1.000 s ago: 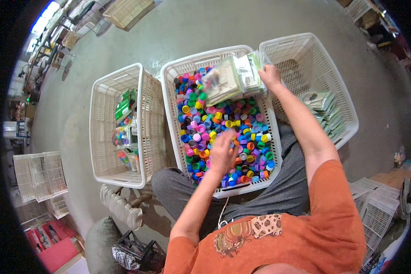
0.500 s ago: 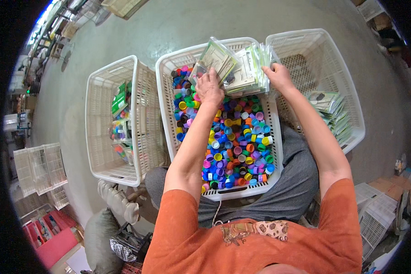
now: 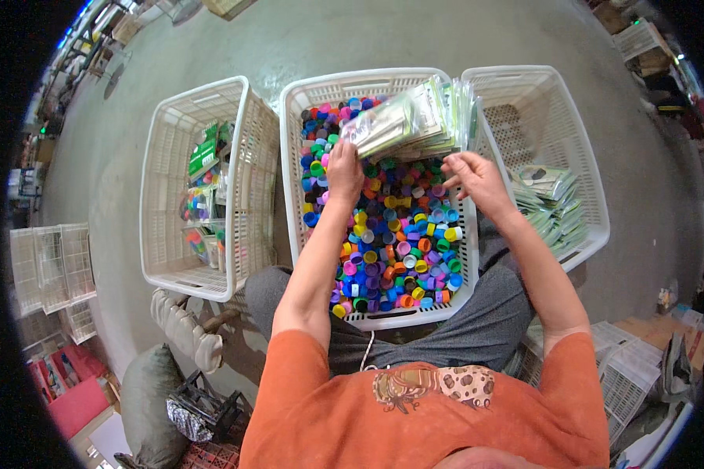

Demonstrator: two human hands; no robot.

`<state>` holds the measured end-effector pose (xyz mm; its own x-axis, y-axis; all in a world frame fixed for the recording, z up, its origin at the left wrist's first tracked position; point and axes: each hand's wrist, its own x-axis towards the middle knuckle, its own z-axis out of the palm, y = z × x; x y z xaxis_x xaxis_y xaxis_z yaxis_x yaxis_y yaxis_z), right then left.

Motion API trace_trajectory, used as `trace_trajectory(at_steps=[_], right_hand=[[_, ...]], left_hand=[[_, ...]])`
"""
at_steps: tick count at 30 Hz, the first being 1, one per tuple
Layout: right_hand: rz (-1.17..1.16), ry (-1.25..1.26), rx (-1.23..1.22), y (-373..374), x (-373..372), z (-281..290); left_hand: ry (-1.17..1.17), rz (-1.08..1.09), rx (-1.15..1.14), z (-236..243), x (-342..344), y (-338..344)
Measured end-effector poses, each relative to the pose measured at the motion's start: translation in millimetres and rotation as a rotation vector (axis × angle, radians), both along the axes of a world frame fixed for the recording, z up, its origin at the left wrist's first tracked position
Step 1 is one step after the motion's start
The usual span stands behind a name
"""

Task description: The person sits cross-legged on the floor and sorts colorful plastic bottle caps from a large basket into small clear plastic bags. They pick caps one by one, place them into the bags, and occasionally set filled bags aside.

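My left hand (image 3: 344, 176) is closed on the near-left end of a clear bag (image 3: 377, 123) with printed cards inside, part of a fanned pile of flat green-and-white packets (image 3: 438, 109) at the back right of the middle white crate (image 3: 289, 109). My right hand (image 3: 473, 178) is open just below the pile, fingers loosely curled and apart over the loose coloured plastic caps (image 3: 391, 262) that fill that crate. Right of it, another white crate (image 3: 590, 184) holds a heap of similar packets (image 3: 555, 219) in its near part.
A white crate (image 3: 147, 195) at my left holds green packets and bags of coloured bits. My crossed legs (image 3: 489, 320) are under the middle crate. Pale crates (image 3: 51, 266), a grey sack (image 3: 150, 399) and a black crate (image 3: 211, 406) lie left; more crates (image 3: 626, 367) and cardboard lie right.
My right hand has left the packets' right end and moved lower. My left hand rose from the caps to the packets and has since shifted slightly left, now gripping one bag's end.
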<state>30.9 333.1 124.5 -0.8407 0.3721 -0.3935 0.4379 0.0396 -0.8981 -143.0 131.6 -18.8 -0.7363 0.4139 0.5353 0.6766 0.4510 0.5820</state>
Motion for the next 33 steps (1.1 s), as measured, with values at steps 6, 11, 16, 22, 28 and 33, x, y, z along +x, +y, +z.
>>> trace_trajectory(at_steps=[6, 11, 16, 22, 28, 33], right_hand=[[-0.127, -0.023, -0.304, -31.4, 24.2, 20.8], [0.022, 0.04, -0.382, -51.9, 89.6, 46.2], [0.015, -0.085, -0.379, -112.0, 160.2, 20.1], [0.011, -0.218, -0.11, -156.7, 208.6, -14.1], [0.074, -0.121, -0.037, -164.3, 217.5, -23.8], [0.065, -0.138, -0.148, -168.3, 220.8, -18.5]], left_hand=[[0.039, -0.158, 0.168, 61.5, 88.2, -46.6], [-0.09, -0.28, 0.197, 77.2, 158.6, -79.7], [-0.255, -0.276, -0.267, 60.1, 214.1, -109.0], [-1.172, -0.724, 0.076, 91.2, 255.8, -136.6], [-0.882, -0.463, -0.13, 108.0, 274.8, -126.0], [-0.981, -0.439, -0.235, 97.4, 267.3, -119.1]])
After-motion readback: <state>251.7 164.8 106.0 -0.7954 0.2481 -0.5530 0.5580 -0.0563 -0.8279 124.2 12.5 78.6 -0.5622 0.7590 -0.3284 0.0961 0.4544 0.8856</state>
